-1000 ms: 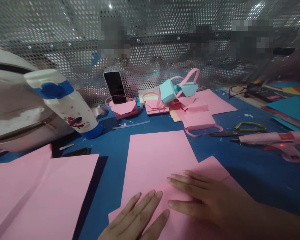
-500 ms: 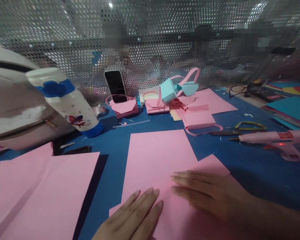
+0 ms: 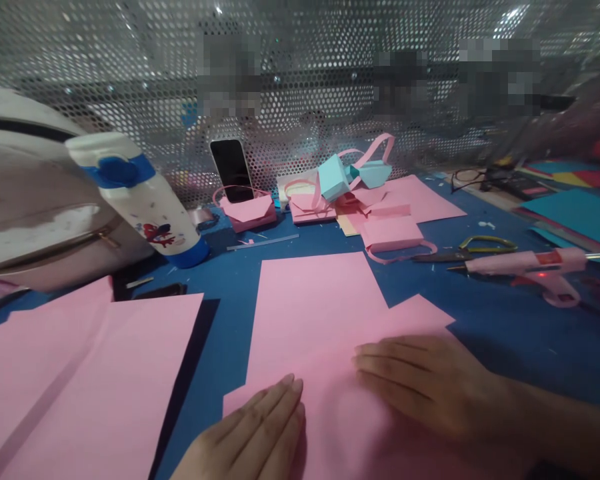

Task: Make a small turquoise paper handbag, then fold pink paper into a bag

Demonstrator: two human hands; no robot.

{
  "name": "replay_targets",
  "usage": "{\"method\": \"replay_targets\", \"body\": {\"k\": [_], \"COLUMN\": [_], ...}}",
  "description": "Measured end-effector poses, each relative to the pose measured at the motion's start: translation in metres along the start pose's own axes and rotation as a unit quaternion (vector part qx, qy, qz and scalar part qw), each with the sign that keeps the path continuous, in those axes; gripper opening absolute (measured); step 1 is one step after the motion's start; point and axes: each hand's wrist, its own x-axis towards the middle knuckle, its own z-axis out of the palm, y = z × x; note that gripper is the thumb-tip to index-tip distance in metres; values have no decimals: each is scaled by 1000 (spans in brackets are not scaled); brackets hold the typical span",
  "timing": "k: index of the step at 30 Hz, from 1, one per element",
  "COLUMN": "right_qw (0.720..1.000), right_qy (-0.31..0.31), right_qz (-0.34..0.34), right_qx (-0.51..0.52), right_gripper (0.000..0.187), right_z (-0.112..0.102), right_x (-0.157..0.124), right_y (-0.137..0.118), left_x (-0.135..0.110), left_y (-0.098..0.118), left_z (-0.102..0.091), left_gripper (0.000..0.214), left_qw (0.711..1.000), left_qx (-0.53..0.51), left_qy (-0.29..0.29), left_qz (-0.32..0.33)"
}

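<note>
Craft workspace (image 3: 235, 320), pink paper (image 3: 315, 300), glue gun (image 3: 505, 265), perforated metal screen (image 3: 310, 40)

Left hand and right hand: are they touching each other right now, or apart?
Apart. The head view shows it: pink paper is visible in a clear gap between the left hand and the right hand.

Bare left hand (image 3: 253, 433) and right hand (image 3: 420, 383) rest on flat pink paper sheets (image 3: 315, 300); pistol-shaped pink glue gun (image 3: 530, 267) at three o'clock.
</note>
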Motion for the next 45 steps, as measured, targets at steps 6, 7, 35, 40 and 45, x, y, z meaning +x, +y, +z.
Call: {"method": "replay_targets", "body": {"k": [6, 7, 35, 40, 45], "right_qw": [998, 998, 999, 999, 1000], "right_qy": [54, 55, 32, 21, 21], "right_qz": [21, 18, 12, 4, 2], "right_qx": [0, 2, 17, 29, -4], "right_gripper": [36, 36, 41, 40, 38], "right_z": [3, 4, 2, 0, -1], "right_x": [2, 2, 1, 2, 0], "right_y": [-3, -3, 3, 4, 3], "left_x": [-1, 0, 11, 10, 6], "left_y": [4, 4, -41, -44, -42], "left_z": [12, 11, -17, -19, -18], "left_gripper": [37, 37, 28, 24, 29], "left_qw": [997, 997, 941, 914, 940], "left_qx": [-2, -2, -325, -386, -316], "left_qy": [81, 77, -53, -79, -89], "left_qz": [-15, -10, -79, -101, -93]}}
